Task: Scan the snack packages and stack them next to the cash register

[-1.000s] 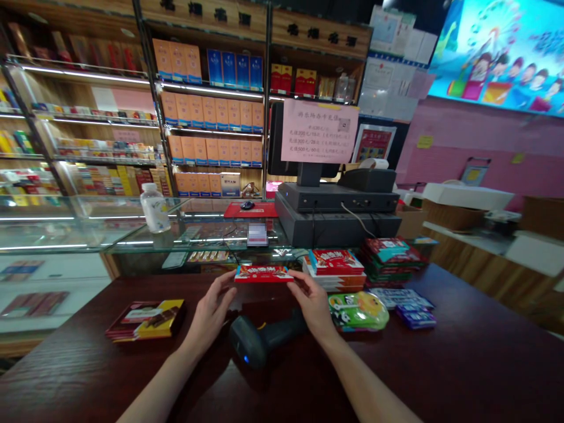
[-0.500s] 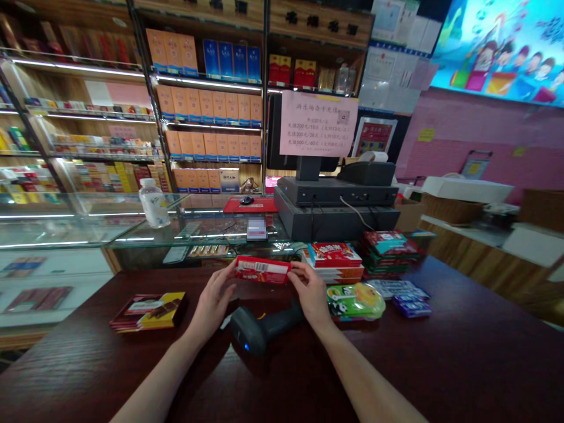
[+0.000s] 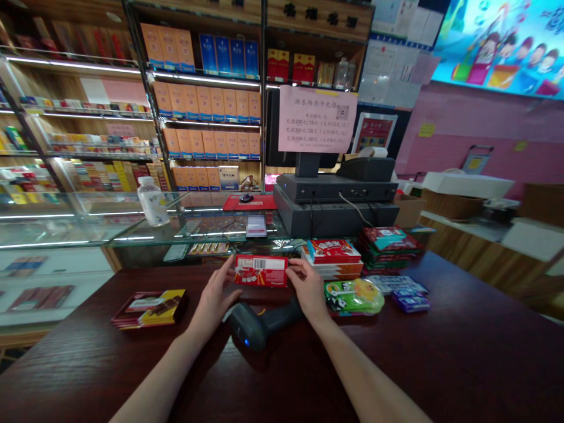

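Between my two hands, a red snack box (image 3: 261,271) is held up with its white barcode panel towards me. My left hand (image 3: 217,292) grips the box's left end, the thumb apart below it. My right hand (image 3: 309,291) pinches the right end between thumb and fingers. Below the box, a dark grey barcode scanner (image 3: 264,323) lies on the brown table, a blue light on its head. Behind my right hand, similar red boxes sit in a stack (image 3: 333,251). A green panda-print package (image 3: 353,296) lies just right of that hand.
Chocolate packs (image 3: 150,308) lie at the left of the table (image 3: 462,352). Purple packets (image 3: 410,300) and a pile of dark red and green packs (image 3: 390,249) are at the right. Beyond stand a glass counter (image 3: 211,226), a plastic bottle (image 3: 153,201) and a cash register (image 3: 335,205).
The red box has been tilted so that more of its barcode face shows. Both hands still hold its ends, and the scanner stays on the table.
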The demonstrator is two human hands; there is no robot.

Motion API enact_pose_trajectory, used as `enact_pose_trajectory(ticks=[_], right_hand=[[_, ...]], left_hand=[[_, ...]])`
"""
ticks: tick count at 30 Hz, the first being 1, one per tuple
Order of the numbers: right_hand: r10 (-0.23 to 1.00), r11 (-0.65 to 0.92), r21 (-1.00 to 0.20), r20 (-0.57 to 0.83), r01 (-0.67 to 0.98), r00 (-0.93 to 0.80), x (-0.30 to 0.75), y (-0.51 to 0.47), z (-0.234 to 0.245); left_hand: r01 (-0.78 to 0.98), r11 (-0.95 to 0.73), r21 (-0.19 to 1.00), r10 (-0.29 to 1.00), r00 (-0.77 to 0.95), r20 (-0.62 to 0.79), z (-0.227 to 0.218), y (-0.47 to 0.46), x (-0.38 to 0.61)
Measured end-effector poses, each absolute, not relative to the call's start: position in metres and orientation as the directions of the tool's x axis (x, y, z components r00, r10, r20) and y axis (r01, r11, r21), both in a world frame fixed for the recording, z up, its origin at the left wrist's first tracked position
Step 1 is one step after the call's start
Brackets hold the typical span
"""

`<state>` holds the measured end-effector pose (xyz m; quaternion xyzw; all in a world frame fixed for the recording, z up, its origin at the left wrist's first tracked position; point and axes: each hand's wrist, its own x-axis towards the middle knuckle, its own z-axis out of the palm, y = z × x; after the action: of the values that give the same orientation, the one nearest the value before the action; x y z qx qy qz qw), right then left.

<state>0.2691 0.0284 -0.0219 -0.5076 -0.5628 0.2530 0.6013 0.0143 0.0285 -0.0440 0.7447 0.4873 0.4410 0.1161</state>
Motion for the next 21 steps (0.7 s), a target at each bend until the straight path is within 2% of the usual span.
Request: enact_pose_trajectory(ticks=[6,13,17,21], right_hand=[[0.887,0.361,-0.892,0.419,0.274,0.196,0.264,0.026,-0.020],[0.883,0.367,-0.890,0.424,0.271,0.199,0.264,0.028,-0.020],[0.884,0.369,-0.892,0.424,0.263,0.198,0.265,0.029,-0.023],[0.889,0.403,-0.887,0.438,0.224,0.135,0.267,0.031,-0.026]], left_hand=[[0.806,-0.436,0.399,0.829,0.188,0.527,-0.036,0.019,0.020],[0.891,-0.436,0.129,0.776,0.300,0.555,-0.022,0.012,0.022],[0.886,-0.462,0.048,0.750,0.362,0.553,-0.021,0.012,0.019],[0.900,-0.436,0.008,0.734,0.350,0.581,-0.017,0.011,0.016]])
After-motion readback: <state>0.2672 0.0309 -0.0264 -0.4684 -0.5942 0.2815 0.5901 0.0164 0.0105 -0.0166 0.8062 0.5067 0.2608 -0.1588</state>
